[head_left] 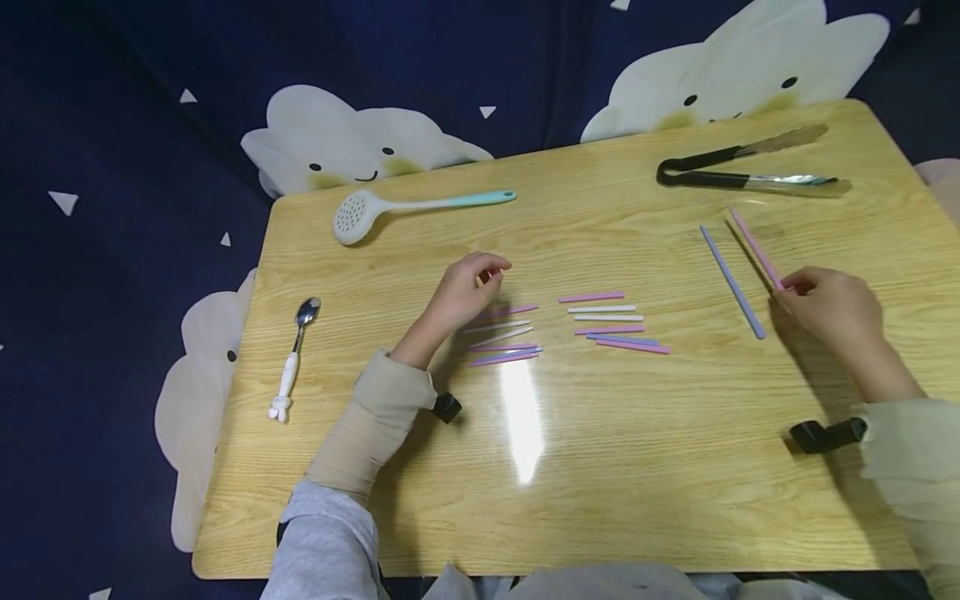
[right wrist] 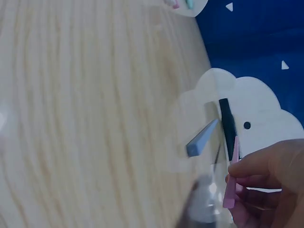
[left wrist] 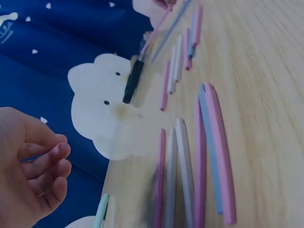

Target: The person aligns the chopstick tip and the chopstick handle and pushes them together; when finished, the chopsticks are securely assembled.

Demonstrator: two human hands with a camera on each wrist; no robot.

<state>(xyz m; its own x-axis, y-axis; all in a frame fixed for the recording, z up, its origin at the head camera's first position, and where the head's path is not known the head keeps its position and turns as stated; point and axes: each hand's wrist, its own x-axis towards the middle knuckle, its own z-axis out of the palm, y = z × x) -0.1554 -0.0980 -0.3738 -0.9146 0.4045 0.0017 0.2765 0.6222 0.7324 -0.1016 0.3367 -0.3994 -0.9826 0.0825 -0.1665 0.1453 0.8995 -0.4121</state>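
My right hand (head_left: 836, 310) pinches one end of a long pink stick (head_left: 752, 243) between thumb and fingers, its far end pointing away. Left of it, a long blue stick (head_left: 732, 282) lies slantwise on the table. My left hand (head_left: 467, 292) hovers just above a left-hand group of thin sticks, its fingers loosely bent around nothing. That group has pink, white and blue sticks (left wrist: 223, 156), roughly side by side. A second group of pink, white and blue sticks (head_left: 591, 297) lies to its right, between the hands.
Black-handled tongs (head_left: 705, 179) lie at the back right of the wooden table (head_left: 637, 492). A slotted skimmer (head_left: 427, 204) with a mint handle lies at the back left. Near the left edge is a spoon (head_left: 288, 371) with a white handle. A dark curtain with clouds hangs behind.
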